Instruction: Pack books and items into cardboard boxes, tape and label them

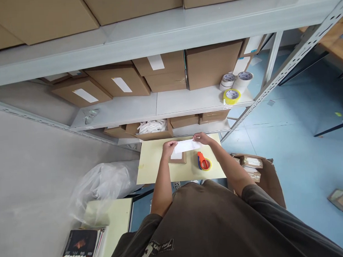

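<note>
A white sheet of paper (186, 145) is stretched between my two hands above the pale yellow table (153, 171). My left hand (169, 148) pinches its left end, and my right hand (202, 137) grips the upper right corner. Below the paper, partly covered by it, lies a small flat cardboard box (182, 159) with a white label on top. A tape dispenser (201, 161), orange and blue with a yellow roll, rests on the table to the right of that box.
Metal shelving (130, 107) with cardboard boxes stands ahead. Tape rolls (232, 96) sit at its right end. An open carton (272, 181) of parcels is on the floor at right. A plastic bag (111, 182) and stacked magazines (81, 246) are at left.
</note>
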Motion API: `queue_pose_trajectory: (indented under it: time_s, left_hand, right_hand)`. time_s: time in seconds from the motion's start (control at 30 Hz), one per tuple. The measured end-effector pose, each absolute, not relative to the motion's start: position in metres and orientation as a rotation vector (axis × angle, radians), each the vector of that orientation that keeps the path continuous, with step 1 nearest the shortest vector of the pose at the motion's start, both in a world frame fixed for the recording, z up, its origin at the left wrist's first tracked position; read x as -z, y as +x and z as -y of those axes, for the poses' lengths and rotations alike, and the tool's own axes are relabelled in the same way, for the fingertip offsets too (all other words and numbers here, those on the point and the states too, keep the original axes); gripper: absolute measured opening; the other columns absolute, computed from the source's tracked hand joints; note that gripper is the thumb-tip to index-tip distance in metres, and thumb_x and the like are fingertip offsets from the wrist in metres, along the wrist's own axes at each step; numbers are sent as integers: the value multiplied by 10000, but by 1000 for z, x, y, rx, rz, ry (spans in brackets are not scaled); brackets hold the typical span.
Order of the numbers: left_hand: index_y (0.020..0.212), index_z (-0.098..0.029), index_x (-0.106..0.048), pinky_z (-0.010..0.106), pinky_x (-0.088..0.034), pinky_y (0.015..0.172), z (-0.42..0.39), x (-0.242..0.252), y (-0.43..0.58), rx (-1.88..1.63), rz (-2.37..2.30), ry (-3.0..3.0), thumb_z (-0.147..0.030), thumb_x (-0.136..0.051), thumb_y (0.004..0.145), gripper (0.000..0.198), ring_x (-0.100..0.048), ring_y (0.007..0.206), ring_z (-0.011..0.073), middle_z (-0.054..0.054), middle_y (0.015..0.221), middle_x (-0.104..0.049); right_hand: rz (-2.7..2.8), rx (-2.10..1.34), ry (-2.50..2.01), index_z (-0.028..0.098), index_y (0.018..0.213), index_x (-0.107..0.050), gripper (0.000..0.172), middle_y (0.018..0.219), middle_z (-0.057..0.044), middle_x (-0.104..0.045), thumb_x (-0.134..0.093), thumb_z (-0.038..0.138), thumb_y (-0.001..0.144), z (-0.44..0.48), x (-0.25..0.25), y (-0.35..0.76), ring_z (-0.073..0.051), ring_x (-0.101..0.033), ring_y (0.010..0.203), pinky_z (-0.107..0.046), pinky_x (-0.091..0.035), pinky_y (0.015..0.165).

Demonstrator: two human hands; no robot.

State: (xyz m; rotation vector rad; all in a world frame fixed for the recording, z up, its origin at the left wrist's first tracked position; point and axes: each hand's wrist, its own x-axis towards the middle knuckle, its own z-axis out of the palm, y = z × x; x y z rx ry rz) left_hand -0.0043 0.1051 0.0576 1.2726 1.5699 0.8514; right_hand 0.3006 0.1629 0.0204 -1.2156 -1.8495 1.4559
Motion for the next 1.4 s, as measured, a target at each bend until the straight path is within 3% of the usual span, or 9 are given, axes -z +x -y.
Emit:
queue_pose_trajectory:
  time_s: [0.3, 0.5, 0.67, 0.83, 0.93, 1.07, 1.17, 1.27, 1.4]
  left_hand:
    - [873, -195, -854, 350, -581, 891, -98, -53, 2, -849, -1552, 1254, -428, -805, 814, 246, -757, 942, 259, 79, 960, -835]
    - [876, -180, -859, 337, -589, 793, -96, -50, -4, -892, -1594, 1182, -484, -829, 773, 323, -739, 822, 233, 65, 897, -832]
    - [935, -185, -866, 360, -601, 842, -93, -53, -4, -933, -1570, 1200, -533, -823, 784, 381, -754, 885, 256, 70, 940, -840]
    - [950, -195, -865, 373, -596, 957, -89, -53, -16, -1055, -1626, 1186, -477, -800, 822, 317, -769, 1030, 278, 89, 1049, -846]
    - [922, -196, -856, 367, -614, 912, -86, -49, -32, -1118, -1676, 1107, -435, -810, 803, 271, -777, 952, 260, 73, 967, -842]
    - [878, -178, -817, 340, -632, 719, -78, -38, -42, -1046, -1687, 967, -430, -859, 757, 284, -746, 700, 205, 42, 764, -781]
    - [860, -162, -766, 326, -632, 661, -68, -30, -41, -991, -1615, 875, -448, -912, 716, 352, -749, 641, 189, 53, 801, -777]
    - [833, -162, -710, 328, -644, 697, -58, -29, -42, -953, -1453, 811, -464, -923, 723, 386, -791, 701, 213, 80, 872, -791]
    - [946, -158, -698, 293, -606, 672, -53, -38, -50, -915, -1274, 730, -447, -879, 771, 384, -816, 779, 231, 129, 1038, -821]
  right_hand:
    - [1721, -1504, -1235, 207, 870, -757, 353, 873, -58, -778, -760, 550, 787, -153, -17, 304, -204, -669, 757, -305, -525, 691]
    - [1651, -1473, -1255, 200, 833, -725, 415, 854, -59, -770, -785, 607, 782, -151, -17, 308, -201, -669, 778, -324, -551, 740]
    - [1812, -1423, -1220, 203, 1048, -769, 351, 1029, -63, -800, -817, 368, 742, -150, -21, 303, -227, -705, 949, -317, -559, 816]
    - [2108, -1213, -1378, 223, 805, -780, 103, 914, -42, -810, -713, 155, 767, -151, -13, 309, -240, -736, 894, -343, -564, 886]
    - [2063, -996, -1529, 227, 898, -817, 214, 1007, -66, -828, -662, 118, 799, -149, -3, 321, -273, -751, 1000, -391, -566, 985]
    - [1973, -854, -1765, 192, 1213, -817, 544, 1332, -121, -773, -573, 48, 749, -137, 7, 325, -315, -673, 1284, -449, -518, 1137]
    - [1896, -787, -1825, 159, 1380, -747, 676, 1487, -137, -686, -539, 48, 747, -122, 4, 312, -310, -586, 1415, -465, -449, 1230]
    - [1826, -809, -1777, 190, 1374, -742, 570, 1424, -126, -723, -529, 122, 850, -105, -9, 284, -303, -621, 1368, -484, -463, 1213]
    - [1727, -1053, -1611, 236, 1188, -779, 328, 1253, -104, -793, -556, 356, 980, -81, -33, 225, -285, -721, 1166, -441, -560, 1053]
